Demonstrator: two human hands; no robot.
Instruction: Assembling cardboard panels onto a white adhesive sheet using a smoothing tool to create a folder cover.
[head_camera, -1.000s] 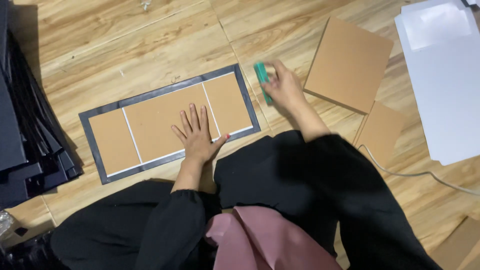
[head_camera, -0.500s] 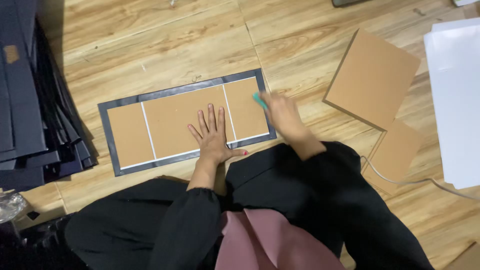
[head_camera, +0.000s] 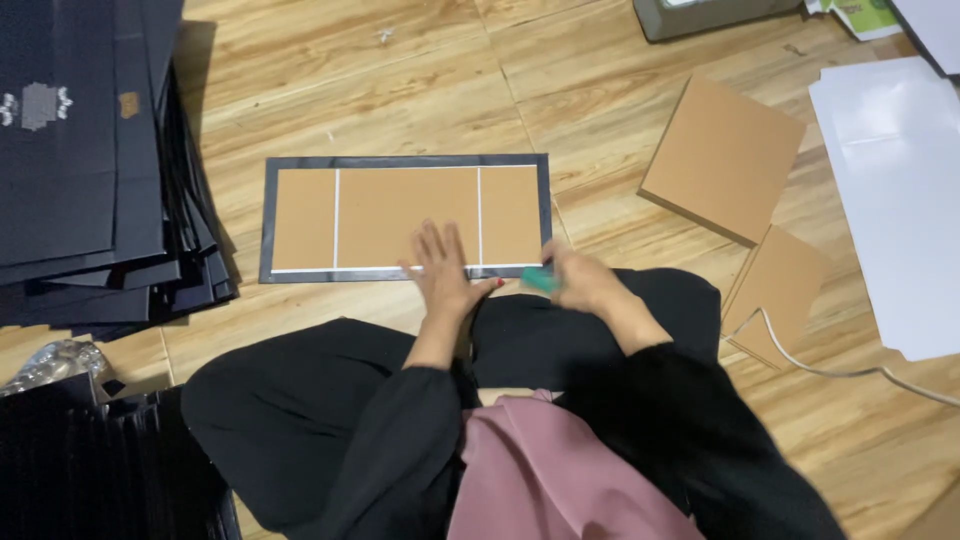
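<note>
Head view: left hand (head_camera: 441, 268) flat, fingers spread, on the three-board cover (head_camera: 405, 218); right hand (head_camera: 585, 282) grips a green tool (head_camera: 541, 279) at its near-right corner. Boards placed; edges apparently unfolded.

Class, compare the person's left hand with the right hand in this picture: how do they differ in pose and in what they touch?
The left hand lies flat, fingers spread, pressing on the brown cardboard panels of the dark-bordered sheet; the right hand is curled around a small green tool. The left hand rests over the middle panel; the right hand sits at the sheet's near right corner. The right hand looks blurred; the left hand is sharper. Both emerge from black sleeves.
</note>
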